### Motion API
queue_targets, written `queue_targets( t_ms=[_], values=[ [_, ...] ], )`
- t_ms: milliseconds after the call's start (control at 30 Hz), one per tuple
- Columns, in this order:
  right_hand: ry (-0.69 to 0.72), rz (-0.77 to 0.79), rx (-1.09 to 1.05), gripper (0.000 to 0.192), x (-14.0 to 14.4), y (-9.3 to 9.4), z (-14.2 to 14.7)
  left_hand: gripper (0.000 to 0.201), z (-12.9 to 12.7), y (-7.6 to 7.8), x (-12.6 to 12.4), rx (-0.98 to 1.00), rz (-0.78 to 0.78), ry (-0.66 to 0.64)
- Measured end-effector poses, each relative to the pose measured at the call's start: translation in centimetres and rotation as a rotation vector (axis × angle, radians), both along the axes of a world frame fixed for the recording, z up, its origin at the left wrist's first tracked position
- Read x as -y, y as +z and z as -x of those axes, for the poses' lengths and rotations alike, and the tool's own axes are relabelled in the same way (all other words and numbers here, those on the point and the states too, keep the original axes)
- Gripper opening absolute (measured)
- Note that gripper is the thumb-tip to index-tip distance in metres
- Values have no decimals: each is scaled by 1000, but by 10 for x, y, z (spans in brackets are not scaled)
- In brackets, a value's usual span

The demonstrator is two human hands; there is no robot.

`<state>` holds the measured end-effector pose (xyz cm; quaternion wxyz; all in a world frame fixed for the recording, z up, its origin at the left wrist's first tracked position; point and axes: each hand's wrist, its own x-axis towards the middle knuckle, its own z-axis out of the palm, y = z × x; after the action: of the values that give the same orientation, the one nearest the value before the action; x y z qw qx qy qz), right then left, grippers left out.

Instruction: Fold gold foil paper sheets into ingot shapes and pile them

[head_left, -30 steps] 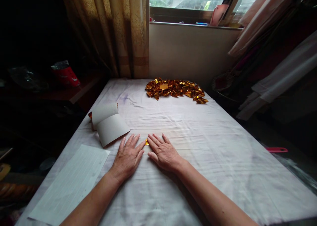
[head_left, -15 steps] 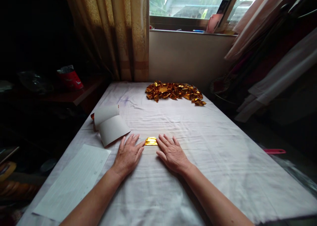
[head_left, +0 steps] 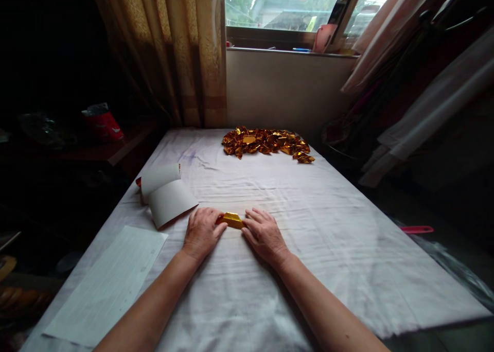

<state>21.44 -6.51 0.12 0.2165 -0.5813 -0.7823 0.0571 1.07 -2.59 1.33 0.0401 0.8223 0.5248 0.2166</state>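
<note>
A small folded piece of gold foil paper (head_left: 232,220) is held between my two hands, just above or on the white cloth. My left hand (head_left: 203,232) grips its left end, thumb in front and fingers curled behind. The right end is pinched by my right hand (head_left: 265,235), its thumb and fingertips close together. At the far end of the table lies a heap of folded gold foil pieces (head_left: 266,141), with one piece (head_left: 303,158) a little apart at its right.
A table with a white cloth (head_left: 328,269) lies before me. Curled white-backed sheets (head_left: 172,200) and a flat pale lined sheet (head_left: 110,285) are on its left. A red container (head_left: 103,123) stands on a side surface. Clothes (head_left: 417,105) hang at right; a pink handle (head_left: 417,229) shows past the edge.
My hands lay flat with fingers stretched beside the foil; now the fingers have curled around its ends. The foil has tilted up slightly. The view has shifted a little.
</note>
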Motion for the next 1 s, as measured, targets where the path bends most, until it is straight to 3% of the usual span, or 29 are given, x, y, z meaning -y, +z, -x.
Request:
queue_targets(
  t_ms=[233, 433, 633, 733, 900, 1000],
  values=[
    [4, -101, -99, 12, -3, -5, 3, 15, -1, 3, -3, -2, -87, -62],
    [8, -143, 73, 18, -1, 4, 5, 22, -3, 3, -3, -50, -29, -29],
    [42, -189, 167, 23, -1, 5, 7, 29, -3, -2, 5, 99, -21, -101],
    [75, -179, 154, 28, 0, 5, 10, 32, -5, -3, 5, 130, -9, -65],
    [186, -120, 105, 28, -1, 6, 13, 21, -9, -7, 1, 139, 27, 4],
    [172, -101, 22, 27, -3, 5, 10, 20, -10, -9, -1, 119, 50, 13]
  ],
)
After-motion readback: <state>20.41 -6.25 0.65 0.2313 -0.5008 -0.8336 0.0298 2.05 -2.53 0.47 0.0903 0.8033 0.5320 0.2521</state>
